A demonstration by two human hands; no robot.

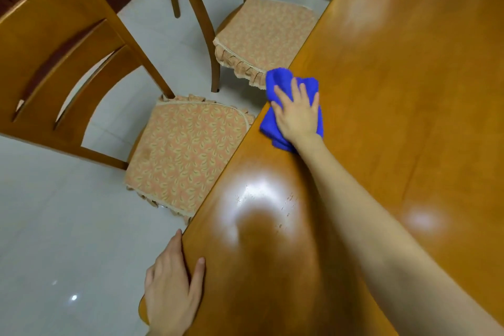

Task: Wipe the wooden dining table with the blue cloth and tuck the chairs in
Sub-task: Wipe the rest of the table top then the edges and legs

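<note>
The glossy wooden table (395, 117) fills the right side and carries a crumpled blue cloth (275, 84) at its left edge, while the pale tiled floor (54, 213) on the left carries two cushioned wooden chairs, the near chair (185, 150) and the far chair (267, 27), both beside that edge.

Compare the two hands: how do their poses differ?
The right hand presses flat on the blue cloth, far along the table; the left hand rests on the table's near edge. The right hand lies wholly on top; only the left hand's thumb does. Both show straight fingers.
</note>
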